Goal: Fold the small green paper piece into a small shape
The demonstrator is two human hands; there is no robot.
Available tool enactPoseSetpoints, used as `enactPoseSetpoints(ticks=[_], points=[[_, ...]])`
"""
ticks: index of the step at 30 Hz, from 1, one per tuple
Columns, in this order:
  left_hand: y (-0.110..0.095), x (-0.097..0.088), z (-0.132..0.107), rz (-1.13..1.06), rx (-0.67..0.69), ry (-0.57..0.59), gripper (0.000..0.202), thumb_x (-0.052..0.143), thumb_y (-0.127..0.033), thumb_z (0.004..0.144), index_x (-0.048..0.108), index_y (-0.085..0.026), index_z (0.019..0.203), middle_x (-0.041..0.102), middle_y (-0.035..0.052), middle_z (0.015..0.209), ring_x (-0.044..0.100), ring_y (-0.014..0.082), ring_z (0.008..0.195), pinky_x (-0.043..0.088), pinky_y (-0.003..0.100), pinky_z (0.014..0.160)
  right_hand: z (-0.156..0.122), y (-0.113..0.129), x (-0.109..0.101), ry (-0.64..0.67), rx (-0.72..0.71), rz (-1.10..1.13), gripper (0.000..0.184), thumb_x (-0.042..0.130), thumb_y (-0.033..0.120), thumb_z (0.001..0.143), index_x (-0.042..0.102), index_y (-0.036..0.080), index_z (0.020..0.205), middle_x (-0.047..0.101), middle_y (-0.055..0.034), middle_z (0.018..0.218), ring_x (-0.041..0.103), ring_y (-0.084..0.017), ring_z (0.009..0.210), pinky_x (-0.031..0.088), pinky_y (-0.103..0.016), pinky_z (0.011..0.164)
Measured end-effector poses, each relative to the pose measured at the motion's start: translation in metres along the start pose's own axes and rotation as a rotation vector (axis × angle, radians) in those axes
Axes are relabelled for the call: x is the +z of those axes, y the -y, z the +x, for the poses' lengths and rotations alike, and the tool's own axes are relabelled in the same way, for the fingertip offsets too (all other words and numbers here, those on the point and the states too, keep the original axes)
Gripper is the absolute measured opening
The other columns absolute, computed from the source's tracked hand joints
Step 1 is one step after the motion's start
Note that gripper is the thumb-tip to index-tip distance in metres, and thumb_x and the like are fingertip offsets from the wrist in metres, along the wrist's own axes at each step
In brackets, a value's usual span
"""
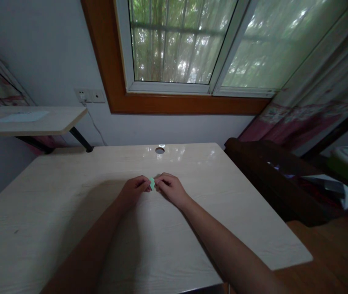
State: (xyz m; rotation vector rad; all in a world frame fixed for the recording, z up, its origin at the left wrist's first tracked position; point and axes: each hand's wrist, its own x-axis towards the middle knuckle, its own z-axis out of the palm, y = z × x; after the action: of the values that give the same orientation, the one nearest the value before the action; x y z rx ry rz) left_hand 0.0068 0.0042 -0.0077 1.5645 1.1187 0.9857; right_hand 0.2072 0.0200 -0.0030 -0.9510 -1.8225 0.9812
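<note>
A small light-green piece of paper (152, 183) shows between my two hands, just above or on the pale wooden desk (210, 237). My left hand (134, 188) pinches its left side between thumb and fingers. On the other side, my right hand (171, 188) has its thumb and fingertips closed on the right edge. Fingers cover much of the paper, so its full shape is hidden. Whether it touches the desk I cannot tell.
A raised shelf (69, 116) on black legs stands at the desk's left, bearing a pale sheet (23, 116). A cable hole (160, 150) lies near the back edge. Behind is a window (180, 49); at right, a dark brown piece of furniture (262, 175) with objects on it.
</note>
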Motion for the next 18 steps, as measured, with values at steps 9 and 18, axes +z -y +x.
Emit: enactPoseSetpoints(ticks=[9,18], points=[[-0.007,0.0,-0.006,0.044,0.001,-0.066,0.03,0.056,-0.04,0.088,0.069,-0.016,0.078,0.069,0.0035,0.071,0.064,0.0167,0.069,0.052,0.028,0.071,-0.003,0.0,0.005,0.006,-0.005,-0.151,0.038,0.044,0.04,0.102,0.069,0.018,0.082,0.064,-0.001,0.073,0.06,-0.014,0.07,0.045,-0.024,0.072],[-0.004,0.005,-0.004,0.141,0.001,-0.096,0.028,0.055,-0.038,0.086,0.068,-0.017,0.072,0.069,0.0024,0.068,0.064,0.0164,0.066,0.05,0.026,0.069,-0.016,0.009,0.012,-0.032,-0.059,-0.278,0.031,0.042,0.033,0.102,0.07,0.019,0.099,0.071,-0.0066,0.095,0.064,-0.018,0.09,0.046,-0.029,0.087]])
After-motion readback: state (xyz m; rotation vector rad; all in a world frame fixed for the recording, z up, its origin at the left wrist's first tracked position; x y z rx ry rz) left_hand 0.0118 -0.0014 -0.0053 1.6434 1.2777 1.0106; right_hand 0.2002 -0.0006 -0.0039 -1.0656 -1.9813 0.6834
